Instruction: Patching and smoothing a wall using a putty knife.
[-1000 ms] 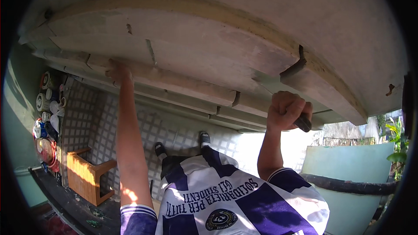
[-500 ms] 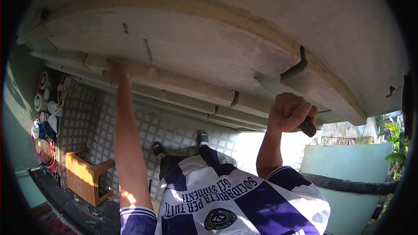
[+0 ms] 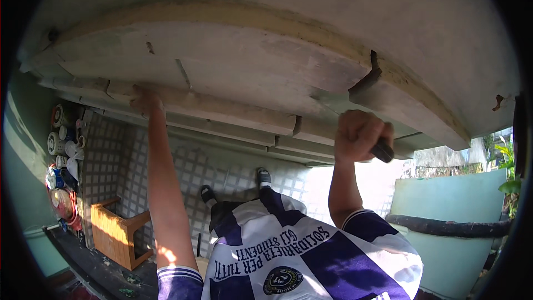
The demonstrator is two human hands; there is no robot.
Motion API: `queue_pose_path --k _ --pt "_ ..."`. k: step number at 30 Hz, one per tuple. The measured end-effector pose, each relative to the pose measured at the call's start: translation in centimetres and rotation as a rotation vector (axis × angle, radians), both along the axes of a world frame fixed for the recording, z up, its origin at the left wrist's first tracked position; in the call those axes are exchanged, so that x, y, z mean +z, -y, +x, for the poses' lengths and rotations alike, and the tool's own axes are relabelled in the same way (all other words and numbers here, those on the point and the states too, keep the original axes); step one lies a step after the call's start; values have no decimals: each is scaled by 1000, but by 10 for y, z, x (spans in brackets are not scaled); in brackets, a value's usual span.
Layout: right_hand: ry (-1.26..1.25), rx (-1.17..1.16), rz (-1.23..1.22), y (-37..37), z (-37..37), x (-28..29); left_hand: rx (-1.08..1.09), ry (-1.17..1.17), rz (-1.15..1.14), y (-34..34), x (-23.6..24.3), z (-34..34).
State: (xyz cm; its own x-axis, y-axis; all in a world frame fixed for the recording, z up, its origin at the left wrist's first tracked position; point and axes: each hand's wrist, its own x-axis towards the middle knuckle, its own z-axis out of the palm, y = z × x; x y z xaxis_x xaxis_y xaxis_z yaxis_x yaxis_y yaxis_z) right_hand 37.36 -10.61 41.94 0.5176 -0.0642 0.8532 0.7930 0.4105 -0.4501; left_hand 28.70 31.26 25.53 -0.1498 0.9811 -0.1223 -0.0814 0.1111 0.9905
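Note:
My right hand (image 3: 361, 136) is closed in a fist around the dark handle of a hand tool (image 3: 383, 151), whose butt sticks out below the fist. The tool's working end is blurred against the pale wall, so I cannot tell its kind. Just above this hand runs a thick, curved concrete ledge (image 3: 266, 16) with a dark notch (image 3: 369, 78). My left hand (image 3: 146, 101), arm stretched out, grips a lower concrete ledge (image 3: 233, 105) at its left part. Its fingers are blurred and partly hidden.
Below lies a tiled floor (image 3: 183, 161), where my sandalled feet stand. A wooden stool (image 3: 114, 236) is at lower left, beside a row of containers and household items (image 3: 58, 147). At right, a dark pipe (image 3: 449, 226) crosses a pale green panel (image 3: 449, 194), near plants.
The view has shifted slightly, and the ledges appear a little further left. My right hand, still around the tool, sits slightly higher and further left in the picture. My left hand stays on the ledge.

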Motion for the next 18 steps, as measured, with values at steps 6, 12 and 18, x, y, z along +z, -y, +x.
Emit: queue_pose_path --k 6,12,18 --pt "76 96 115 6 -3 2 55 -124 -52 1 3 0" --pt "-12 66 119 2 -7 6 16 0 -22 -2 3 -2" --pt "-108 -82 -7 -5 -7 1 9 -38 -60 4 7 -3"
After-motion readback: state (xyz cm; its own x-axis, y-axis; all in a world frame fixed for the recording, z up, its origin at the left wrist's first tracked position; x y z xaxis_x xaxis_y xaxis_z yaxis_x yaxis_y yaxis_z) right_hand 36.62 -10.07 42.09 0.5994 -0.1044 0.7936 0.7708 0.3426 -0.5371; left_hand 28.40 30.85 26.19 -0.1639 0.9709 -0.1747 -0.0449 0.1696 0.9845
